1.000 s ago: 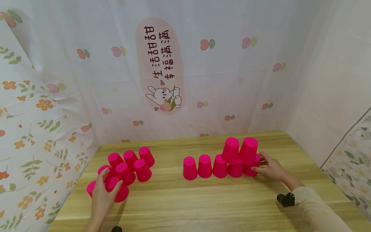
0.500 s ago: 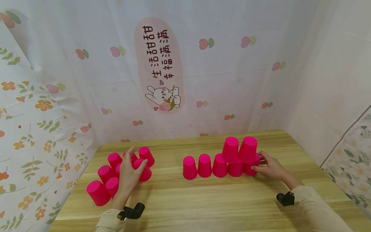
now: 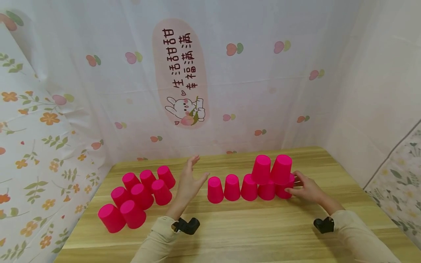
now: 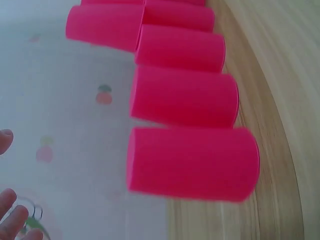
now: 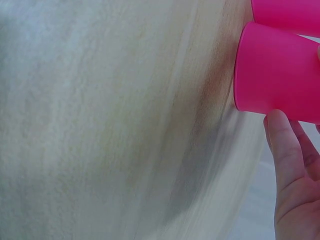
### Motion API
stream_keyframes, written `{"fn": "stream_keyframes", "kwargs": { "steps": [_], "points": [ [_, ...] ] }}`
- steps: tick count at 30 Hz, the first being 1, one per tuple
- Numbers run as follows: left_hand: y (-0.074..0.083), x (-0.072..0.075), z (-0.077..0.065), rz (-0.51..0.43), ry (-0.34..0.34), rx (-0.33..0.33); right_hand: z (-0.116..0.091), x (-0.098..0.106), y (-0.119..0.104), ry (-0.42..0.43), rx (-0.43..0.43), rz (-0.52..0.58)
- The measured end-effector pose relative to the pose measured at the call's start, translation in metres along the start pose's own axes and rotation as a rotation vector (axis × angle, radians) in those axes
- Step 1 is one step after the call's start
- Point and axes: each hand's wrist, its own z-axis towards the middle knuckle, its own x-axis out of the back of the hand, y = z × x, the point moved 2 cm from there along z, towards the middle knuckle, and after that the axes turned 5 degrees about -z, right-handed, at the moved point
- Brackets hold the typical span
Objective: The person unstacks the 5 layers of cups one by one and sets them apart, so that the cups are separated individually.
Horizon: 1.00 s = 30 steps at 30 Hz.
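My left hand point(image 3: 188, 185) is in mid-table, thumb and fingers spread apart with nothing between them. Just right of it stands the end cup point(image 3: 215, 190) of a row of upside-down pink plastic cups. Spread fingertips point(image 4: 14, 220) show at the left edge of the left wrist view, apart from the cups. At the row's other end, my right hand point(image 3: 308, 190) holds the last pink cup point(image 5: 280, 75), thumb on its near side and fingers round behind. Two more pink cups, one point(image 3: 262, 170) beside the other point(image 3: 281, 170), sit on top of the row's right part.
Several more upside-down pink cups stand grouped at the left, including a front one point(image 3: 112, 218). The wooden table point(image 3: 250, 233) ends at a printed cloth point(image 3: 260, 91) at the back. Black wrist cameras, one point(image 3: 188, 225) on the left, project from both wrists.
My left hand has moved right, from over the left group of cups to beside the row's left end, carrying nothing. The right hand and the cups have stayed put.
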Motion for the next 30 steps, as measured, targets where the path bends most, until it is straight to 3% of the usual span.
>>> {"fn": "stream_keyframes", "kwargs": {
  "steps": [10, 18, 25, 30],
  "points": [
    [0.027, -0.063, 0.019, -0.038, -0.169, -0.02, 0.0, 0.0, 0.001, -0.014, 0.005, 0.017],
    [0.045, -0.106, 0.029, -0.072, -0.323, 0.065, 0.002, 0.0, 0.001, -0.003, 0.009, 0.012],
    [0.05, -0.136, 0.031, -0.046, -0.399, 0.1, 0.001, 0.0, 0.003, -0.01, 0.001, 0.02],
    [0.047, -0.149, 0.026, -0.057, -0.371, 0.142, 0.001, -0.001, 0.005, -0.009, -0.005, 0.011]
  ]
}}
